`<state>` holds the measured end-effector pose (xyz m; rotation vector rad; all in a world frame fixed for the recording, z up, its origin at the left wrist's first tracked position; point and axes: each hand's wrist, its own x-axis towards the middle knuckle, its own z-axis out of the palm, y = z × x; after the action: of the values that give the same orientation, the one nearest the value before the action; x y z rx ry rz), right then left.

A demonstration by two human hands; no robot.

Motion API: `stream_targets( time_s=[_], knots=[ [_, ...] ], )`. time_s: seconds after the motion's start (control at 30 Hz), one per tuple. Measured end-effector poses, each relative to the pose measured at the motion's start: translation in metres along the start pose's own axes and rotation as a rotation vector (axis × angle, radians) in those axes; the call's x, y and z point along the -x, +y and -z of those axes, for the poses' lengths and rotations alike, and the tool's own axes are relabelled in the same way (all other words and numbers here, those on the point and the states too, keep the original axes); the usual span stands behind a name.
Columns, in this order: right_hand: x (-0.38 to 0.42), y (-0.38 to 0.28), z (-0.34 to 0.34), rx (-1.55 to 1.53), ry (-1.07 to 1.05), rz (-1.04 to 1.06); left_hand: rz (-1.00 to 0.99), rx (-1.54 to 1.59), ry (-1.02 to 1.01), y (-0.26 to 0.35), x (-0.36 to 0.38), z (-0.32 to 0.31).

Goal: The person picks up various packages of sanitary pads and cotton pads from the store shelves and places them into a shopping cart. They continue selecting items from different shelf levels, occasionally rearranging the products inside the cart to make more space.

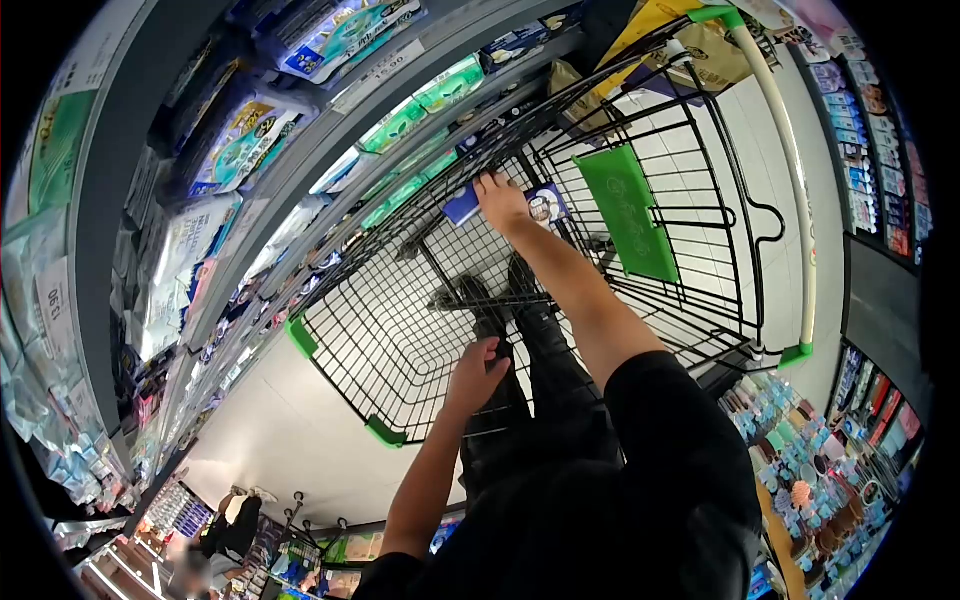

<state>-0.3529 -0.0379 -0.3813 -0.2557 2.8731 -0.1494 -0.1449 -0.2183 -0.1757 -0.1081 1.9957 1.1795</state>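
Observation:
My right hand (503, 203) reaches out over a black wire shopping cart (400, 330) and holds a flat blue package (545, 206) inside the basket, near its far end. My left hand (478, 372) is closer to my body, with its fingers closed on the cart's wire rim. My right arm wears a short black sleeve. My dark trouser legs show through the cart's mesh.
Shelves of packaged goods in blue, green and white wrappers (240, 140) run along the left. The cart has green corner guards, a green flap (628, 212) and a pale handle bar (792, 170). More stocked shelves (830, 450) stand at right. Another person (228, 528) is at lower left.

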Motion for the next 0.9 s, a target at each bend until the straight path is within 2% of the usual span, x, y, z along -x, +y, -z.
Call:
stream_targets(
  time_s=[0.1,0.17,0.2,0.23,0.3,0.37,0.43,0.47,0.5,0.57,0.63,0.67,0.7,0.77,0.87,0.9],
  knots=[
    [0.0,-0.002,0.009,0.071,-0.138,0.025,0.042,0.02,-0.009,-0.008,-0.003,-0.001],
    [0.005,-0.003,0.012,0.092,-0.136,0.016,0.042,0.013,-0.007,-0.012,-0.01,0.003],
    [0.007,-0.002,0.012,0.09,-0.048,0.036,0.051,0.007,0.007,-0.012,-0.013,0.006],
    [0.01,-0.003,0.012,0.018,-0.118,0.022,0.064,0.002,0.017,-0.014,-0.013,0.008],
    [0.02,-0.005,0.016,-0.125,-0.264,-0.012,-0.022,-0.035,0.172,-0.023,-0.023,0.016],
    [0.038,-0.004,0.02,-0.454,-0.384,-0.002,-0.113,-0.16,0.41,-0.032,-0.033,0.029],
    [0.061,0.001,0.012,-0.856,-0.553,0.014,-0.033,-0.132,0.542,-0.037,-0.045,0.046],
    [0.073,0.005,0.019,-1.036,-0.755,-0.076,0.028,-0.055,0.556,-0.036,-0.047,0.053],
    [0.096,0.0,0.088,-1.424,-0.852,-0.295,0.102,0.02,0.568,-0.029,-0.048,0.06],
    [0.12,0.004,0.054,-1.7,-0.95,-0.307,0.074,0.259,0.446,-0.054,-0.056,0.067],
    [0.134,0.004,0.086,-1.818,-0.989,-0.388,0.243,0.613,0.186,-0.009,-0.041,0.08],
    [0.135,0.005,0.105,-1.8,-1.012,-0.354,0.268,0.735,0.136,-0.008,-0.039,0.081],
    [0.133,0.007,0.105,-1.818,-1.105,-0.243,0.267,0.76,0.133,-0.001,-0.035,0.08],
    [0.128,0.008,0.115,-1.625,-1.115,-0.154,0.257,0.808,0.124,0.016,-0.032,0.075],
    [0.122,0.007,0.109,-1.565,-1.155,-0.054,0.246,0.88,0.191,0.009,-0.035,0.068],
    [0.121,0.004,0.105,-1.663,-1.08,-0.191,0.248,0.911,0.226,0.008,-0.037,0.067]
  ],
)
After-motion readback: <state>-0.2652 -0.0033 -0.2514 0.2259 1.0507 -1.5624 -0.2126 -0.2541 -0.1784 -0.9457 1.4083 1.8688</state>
